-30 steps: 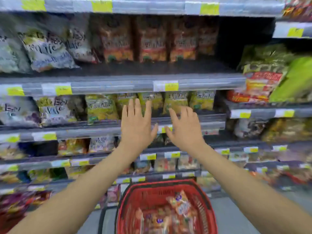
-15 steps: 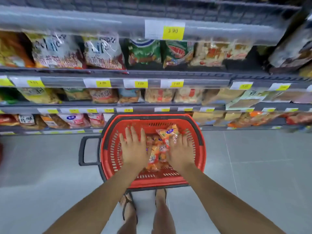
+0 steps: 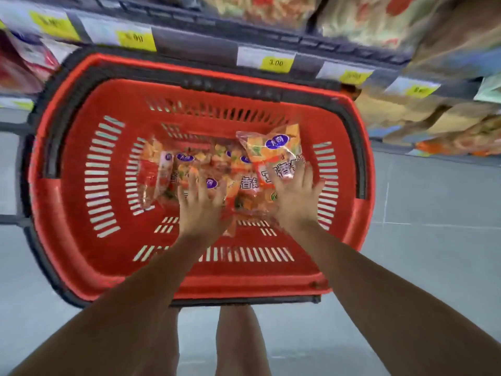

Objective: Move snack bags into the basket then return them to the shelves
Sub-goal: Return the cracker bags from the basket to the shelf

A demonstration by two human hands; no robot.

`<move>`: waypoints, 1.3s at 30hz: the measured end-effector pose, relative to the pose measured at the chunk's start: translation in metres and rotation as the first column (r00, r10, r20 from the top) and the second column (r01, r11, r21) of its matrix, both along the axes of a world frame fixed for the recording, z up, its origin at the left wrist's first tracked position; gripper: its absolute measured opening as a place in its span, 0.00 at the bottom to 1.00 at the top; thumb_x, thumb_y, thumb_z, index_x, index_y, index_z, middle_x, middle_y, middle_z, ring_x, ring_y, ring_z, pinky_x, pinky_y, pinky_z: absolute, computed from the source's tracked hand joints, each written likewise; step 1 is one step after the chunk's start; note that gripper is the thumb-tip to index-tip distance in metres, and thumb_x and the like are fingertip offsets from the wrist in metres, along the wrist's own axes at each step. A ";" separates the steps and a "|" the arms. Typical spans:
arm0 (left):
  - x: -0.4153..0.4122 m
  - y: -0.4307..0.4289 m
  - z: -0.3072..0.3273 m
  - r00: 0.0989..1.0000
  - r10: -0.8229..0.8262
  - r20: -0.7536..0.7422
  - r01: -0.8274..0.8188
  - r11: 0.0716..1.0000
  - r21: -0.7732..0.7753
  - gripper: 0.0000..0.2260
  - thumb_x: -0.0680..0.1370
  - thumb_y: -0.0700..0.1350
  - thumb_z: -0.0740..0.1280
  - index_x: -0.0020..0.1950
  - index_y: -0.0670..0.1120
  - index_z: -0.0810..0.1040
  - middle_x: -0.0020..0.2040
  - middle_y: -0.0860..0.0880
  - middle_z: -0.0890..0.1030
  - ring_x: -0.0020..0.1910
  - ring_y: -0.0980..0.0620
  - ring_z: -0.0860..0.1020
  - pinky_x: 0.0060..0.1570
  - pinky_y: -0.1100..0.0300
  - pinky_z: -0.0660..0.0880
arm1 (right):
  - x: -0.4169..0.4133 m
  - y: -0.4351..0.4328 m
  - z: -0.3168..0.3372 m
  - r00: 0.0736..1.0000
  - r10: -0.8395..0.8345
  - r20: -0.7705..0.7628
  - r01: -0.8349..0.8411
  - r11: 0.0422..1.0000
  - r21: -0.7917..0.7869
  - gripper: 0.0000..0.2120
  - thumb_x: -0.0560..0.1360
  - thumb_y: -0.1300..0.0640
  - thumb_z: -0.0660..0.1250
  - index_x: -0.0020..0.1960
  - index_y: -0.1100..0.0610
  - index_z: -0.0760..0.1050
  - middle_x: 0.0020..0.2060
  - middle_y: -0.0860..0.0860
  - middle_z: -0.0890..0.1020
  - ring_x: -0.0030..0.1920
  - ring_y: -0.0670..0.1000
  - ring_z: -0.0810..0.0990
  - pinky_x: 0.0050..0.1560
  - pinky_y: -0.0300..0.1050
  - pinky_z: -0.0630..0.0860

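While left hand (image 3: 202, 206) and right hand (image 3: 296, 203) sit inside slotted red plastic basket (image 3: 81, 253), fingers splayed, pinching nothing: crinkly glossy orange snack bags (image 3: 271, 151) heaped under fingertips; blur hides contact.

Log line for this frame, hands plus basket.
basket: holds snack bags | left hand: fingers spread over bags | right hand: fingers spread over bags | grasp: none visible
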State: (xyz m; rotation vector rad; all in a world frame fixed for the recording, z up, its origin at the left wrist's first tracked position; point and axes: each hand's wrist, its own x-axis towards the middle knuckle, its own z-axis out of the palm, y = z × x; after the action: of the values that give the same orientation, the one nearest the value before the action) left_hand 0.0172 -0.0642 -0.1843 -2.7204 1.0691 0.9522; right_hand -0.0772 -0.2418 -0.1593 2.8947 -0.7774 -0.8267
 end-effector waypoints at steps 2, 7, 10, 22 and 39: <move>-0.006 0.001 -0.027 0.997 0.082 -0.016 -0.082 0.997 0.013 0.44 0.72 0.72 0.57 0.78 0.57 0.38 0.77 0.34 0.40 0.76 0.33 0.44 0.71 0.34 0.48 | -0.003 -0.008 -0.022 0.998 -0.063 0.012 0.063 0.998 0.031 0.47 0.71 0.30 0.63 0.74 0.37 0.32 0.76 0.67 0.46 0.76 0.67 0.47 0.67 0.73 0.54; -0.011 0.000 -0.066 0.921 0.353 -0.163 -0.356 0.935 0.013 0.53 0.66 0.68 0.71 0.75 0.65 0.35 0.75 0.34 0.34 0.74 0.28 0.47 0.68 0.34 0.62 | -0.003 -0.014 -0.046 0.976 -0.197 0.092 0.182 0.971 0.152 0.49 0.70 0.34 0.66 0.71 0.31 0.29 0.76 0.62 0.39 0.76 0.68 0.46 0.69 0.70 0.56; -0.007 -0.002 -0.066 0.890 0.396 -0.224 -0.410 0.912 -0.017 0.48 0.70 0.62 0.73 0.76 0.65 0.40 0.75 0.31 0.47 0.72 0.28 0.57 0.62 0.38 0.72 | 0.000 -0.013 -0.047 0.958 -0.232 0.169 0.198 0.960 0.199 0.44 0.73 0.40 0.68 0.74 0.31 0.38 0.75 0.63 0.48 0.74 0.67 0.53 0.68 0.69 0.62; 0.024 0.009 0.098 0.940 0.341 0.020 -0.338 0.937 -0.088 0.44 0.70 0.60 0.73 0.75 0.65 0.46 0.68 0.35 0.62 0.65 0.37 0.67 0.51 0.49 0.76 | 0.003 0.021 0.097 0.949 -0.259 0.178 0.236 0.961 0.142 0.37 0.73 0.44 0.70 0.76 0.39 0.55 0.67 0.61 0.67 0.65 0.61 0.68 0.56 0.64 0.74; 0.076 0.084 0.446 0.884 0.424 0.196 -0.278 0.815 -0.509 0.43 0.72 0.60 0.71 0.76 0.61 0.44 0.68 0.36 0.65 0.64 0.37 0.71 0.51 0.48 0.78 | 0.034 0.115 0.445 0.661 -0.245 0.709 0.357 0.934 -0.009 0.38 0.69 0.51 0.75 0.74 0.39 0.62 0.65 0.63 0.71 0.55 0.64 0.74 0.50 0.61 0.75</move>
State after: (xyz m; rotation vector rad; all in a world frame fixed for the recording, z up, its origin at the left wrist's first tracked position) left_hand 0.0929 0.0195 0.2621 -3.4047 0.8265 0.2838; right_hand -0.0430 -0.1273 0.2856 2.9408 -1.3257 0.4083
